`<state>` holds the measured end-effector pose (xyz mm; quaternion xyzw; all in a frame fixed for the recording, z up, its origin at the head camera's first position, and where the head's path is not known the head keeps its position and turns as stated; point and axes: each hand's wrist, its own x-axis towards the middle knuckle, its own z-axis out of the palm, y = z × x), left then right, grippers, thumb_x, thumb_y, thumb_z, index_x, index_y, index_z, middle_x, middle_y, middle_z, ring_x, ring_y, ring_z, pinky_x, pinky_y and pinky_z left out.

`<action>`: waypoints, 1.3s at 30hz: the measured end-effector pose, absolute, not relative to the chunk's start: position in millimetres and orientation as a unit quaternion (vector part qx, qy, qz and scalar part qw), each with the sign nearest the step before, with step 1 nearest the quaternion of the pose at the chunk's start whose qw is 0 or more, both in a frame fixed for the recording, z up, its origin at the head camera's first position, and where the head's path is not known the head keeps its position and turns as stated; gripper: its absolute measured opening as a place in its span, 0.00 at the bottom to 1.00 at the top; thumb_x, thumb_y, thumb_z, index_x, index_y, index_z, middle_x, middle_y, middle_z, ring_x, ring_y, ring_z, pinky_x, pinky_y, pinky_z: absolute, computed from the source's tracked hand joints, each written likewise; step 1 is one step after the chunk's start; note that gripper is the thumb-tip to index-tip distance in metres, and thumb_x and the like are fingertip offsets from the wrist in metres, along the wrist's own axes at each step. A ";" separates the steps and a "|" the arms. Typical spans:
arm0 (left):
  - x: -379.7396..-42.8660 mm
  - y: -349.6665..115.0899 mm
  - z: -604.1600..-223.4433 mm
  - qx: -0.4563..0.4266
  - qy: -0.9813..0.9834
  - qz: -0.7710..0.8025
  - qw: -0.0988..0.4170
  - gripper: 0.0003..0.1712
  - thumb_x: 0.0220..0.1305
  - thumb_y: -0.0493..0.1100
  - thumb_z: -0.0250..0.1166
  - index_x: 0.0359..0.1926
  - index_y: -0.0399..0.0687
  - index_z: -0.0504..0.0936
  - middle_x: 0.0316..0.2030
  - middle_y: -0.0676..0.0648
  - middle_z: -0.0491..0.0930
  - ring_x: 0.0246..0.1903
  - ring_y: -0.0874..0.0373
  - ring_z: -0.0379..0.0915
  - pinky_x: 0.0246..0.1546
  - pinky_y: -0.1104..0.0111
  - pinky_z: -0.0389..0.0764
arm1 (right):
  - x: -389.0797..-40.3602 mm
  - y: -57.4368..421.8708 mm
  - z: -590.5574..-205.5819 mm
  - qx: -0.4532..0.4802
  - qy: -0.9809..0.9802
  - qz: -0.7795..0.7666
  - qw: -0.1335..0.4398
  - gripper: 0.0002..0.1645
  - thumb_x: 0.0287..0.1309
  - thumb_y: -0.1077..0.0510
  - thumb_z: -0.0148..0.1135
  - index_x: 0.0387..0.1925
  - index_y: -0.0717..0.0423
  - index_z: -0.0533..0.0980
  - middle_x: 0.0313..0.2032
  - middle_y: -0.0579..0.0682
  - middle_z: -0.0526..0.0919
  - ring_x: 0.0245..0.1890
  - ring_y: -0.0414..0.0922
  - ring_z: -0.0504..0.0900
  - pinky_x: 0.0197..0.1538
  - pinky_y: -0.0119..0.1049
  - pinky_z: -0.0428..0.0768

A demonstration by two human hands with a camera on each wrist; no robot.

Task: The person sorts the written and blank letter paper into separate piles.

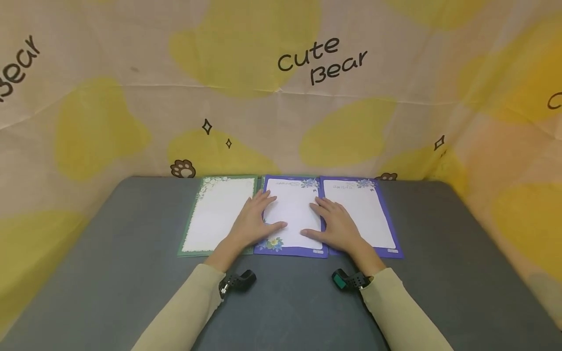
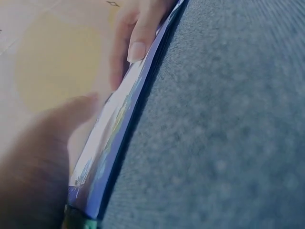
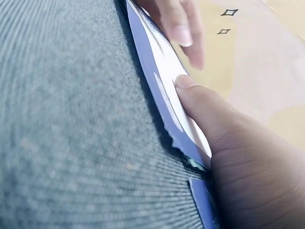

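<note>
Three decorated paper sheets lie side by side at the far edge of the table. The left sheet [image 1: 212, 214] has a green border with pale flowers. In the middle is a purple-bordered sheet [image 1: 294, 214] with blue flowers at its top right and bottom left corners, and green edging shows behind its top. A similar purple-bordered sheet [image 1: 357, 212] lies to the right. My left hand [image 1: 254, 219] rests with spread fingers over the middle sheet's left side. Over its right side lies my right hand [image 1: 335, 224], fingers spread, thumb pointing towards the left thumb.
A dark grey table [image 1: 281, 307] extends around the sheets. Behind it hangs a cream cloth [image 1: 281, 112] with yellow patches and "Cute Bear" lettering. Black wrist devices [image 1: 239, 282] are strapped at both sleeve cuffs.
</note>
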<state>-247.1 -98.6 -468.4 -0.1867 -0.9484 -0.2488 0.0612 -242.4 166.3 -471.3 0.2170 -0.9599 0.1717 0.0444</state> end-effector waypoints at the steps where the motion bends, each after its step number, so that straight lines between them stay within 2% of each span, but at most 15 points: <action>1: -247.8 -98.6 -468.7 -0.191 -0.951 -0.237 0.047 0.50 0.56 0.71 0.67 0.73 0.49 0.69 0.77 0.43 0.60 0.80 0.44 0.45 0.80 0.46 0.47 | -242.8 166.5 -471.3 0.216 -0.960 0.172 0.043 0.52 0.54 0.28 0.65 0.73 0.51 0.68 0.76 0.56 0.64 0.77 0.59 0.60 0.78 0.61 0.57; 4: -248.3 -98.0 -470.1 -0.204 -0.958 -0.200 0.016 0.53 0.56 0.74 0.64 0.76 0.52 0.65 0.79 0.44 0.56 0.81 0.44 0.42 0.80 0.45 0.44 | -243.9 166.6 -472.4 0.213 -0.961 0.172 0.040 0.51 0.55 0.27 0.64 0.73 0.51 0.68 0.76 0.55 0.64 0.78 0.58 0.60 0.78 0.60 0.57; 8: -247.7 -97.1 -470.8 -0.208 -0.961 -0.184 0.006 0.53 0.57 0.75 0.63 0.76 0.52 0.64 0.79 0.45 0.57 0.80 0.44 0.47 0.80 0.44 0.42 | -244.8 166.3 -473.8 0.211 -0.961 0.174 0.042 0.49 0.58 0.28 0.62 0.72 0.50 0.68 0.76 0.55 0.64 0.78 0.58 0.60 0.78 0.60 0.57; 14: -247.0 -96.2 -469.5 -0.206 -0.961 -0.186 0.010 0.53 0.58 0.74 0.64 0.75 0.51 0.65 0.79 0.45 0.57 0.79 0.44 0.49 0.80 0.44 0.43 | -244.1 164.9 -471.5 0.205 -0.962 0.174 0.046 0.46 0.60 0.30 0.62 0.72 0.51 0.69 0.76 0.56 0.65 0.77 0.58 0.60 0.78 0.61 0.57; 21: -246.9 -95.9 -467.7 -0.201 -0.960 -0.194 0.011 0.52 0.57 0.73 0.66 0.75 0.51 0.66 0.77 0.44 0.60 0.79 0.43 0.51 0.80 0.43 0.45 | -244.8 164.3 -471.6 0.208 -0.961 0.175 0.045 0.48 0.60 0.29 0.62 0.73 0.51 0.67 0.76 0.56 0.64 0.77 0.59 0.61 0.78 0.61 0.57; 27: -248.7 -95.8 -470.2 -0.197 -0.959 -0.201 0.023 0.53 0.56 0.72 0.67 0.74 0.49 0.67 0.76 0.43 0.64 0.77 0.43 0.55 0.79 0.44 0.48 | -245.8 163.7 -472.6 0.188 -0.965 0.181 0.039 0.52 0.57 0.26 0.61 0.76 0.47 0.63 0.79 0.59 0.56 0.77 0.62 0.60 0.76 0.63 0.60; 31: -249.4 -95.4 -471.0 -0.193 -0.959 -0.206 0.027 0.52 0.55 0.72 0.68 0.74 0.49 0.68 0.74 0.43 0.66 0.76 0.44 0.58 0.79 0.44 0.50 | -246.0 163.3 -472.5 0.174 -0.965 0.192 0.039 0.53 0.58 0.26 0.62 0.77 0.48 0.61 0.79 0.60 0.54 0.76 0.64 0.60 0.75 0.64 0.61; 35: -249.7 -95.1 -470.5 -0.194 -0.958 -0.209 0.031 0.52 0.55 0.72 0.68 0.73 0.49 0.69 0.74 0.43 0.67 0.75 0.44 0.59 0.79 0.45 0.51 | -246.1 163.5 -471.9 0.153 -0.963 0.216 0.042 0.54 0.60 0.28 0.61 0.78 0.51 0.57 0.79 0.62 0.54 0.77 0.64 0.59 0.75 0.63 0.61; 39: -249.1 -95.0 -470.2 -0.192 -0.958 -0.210 0.033 0.52 0.55 0.72 0.69 0.73 0.49 0.68 0.73 0.43 0.68 0.75 0.44 0.60 0.79 0.46 0.52 | -244.6 163.3 -468.6 0.138 -0.958 0.247 0.050 0.52 0.63 0.32 0.61 0.78 0.53 0.57 0.77 0.61 0.60 0.76 0.62 0.61 0.76 0.60 0.61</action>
